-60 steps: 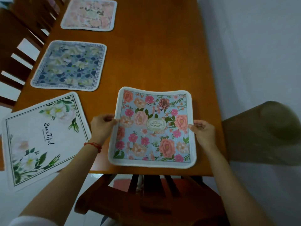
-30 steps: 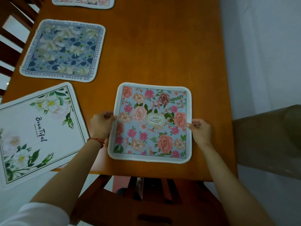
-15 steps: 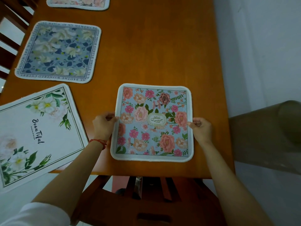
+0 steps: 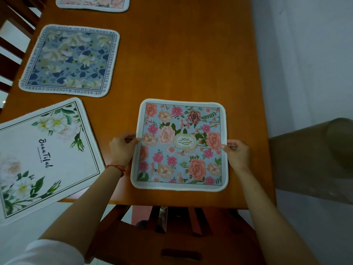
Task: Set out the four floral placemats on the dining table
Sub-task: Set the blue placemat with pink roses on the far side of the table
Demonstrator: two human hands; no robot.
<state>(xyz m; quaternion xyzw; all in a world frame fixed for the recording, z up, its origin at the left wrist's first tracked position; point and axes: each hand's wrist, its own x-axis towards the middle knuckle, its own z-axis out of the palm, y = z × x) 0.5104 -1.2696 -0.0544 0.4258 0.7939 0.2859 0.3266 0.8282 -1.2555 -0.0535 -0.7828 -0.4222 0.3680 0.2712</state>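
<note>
A light-blue placemat with pink and peach flowers (image 4: 180,144) lies flat near the front edge of the wooden dining table (image 4: 181,58). My left hand (image 4: 122,148) pinches its left edge and my right hand (image 4: 237,153) pinches its right edge. A white placemat with white flowers and the word "Beautiful" (image 4: 40,155) lies at the front left, hanging over the table's corner. A grey-blue floral placemat with lettering round its border (image 4: 70,61) lies behind it. A pink floral placemat (image 4: 93,3) shows at the top edge, partly cut off.
A wooden chair (image 4: 172,240) stands under the table's front edge, between my arms. More chair backs (image 4: 11,44) line the left side. A white wall (image 4: 305,54) runs along the right, with a brownish rolled object (image 4: 315,157) beside the table's right corner.
The light-blue placemat, lifted and bowed two seconds ago, now lies flat on the table a little farther from the front edge. Both hands still grip its sides.
</note>
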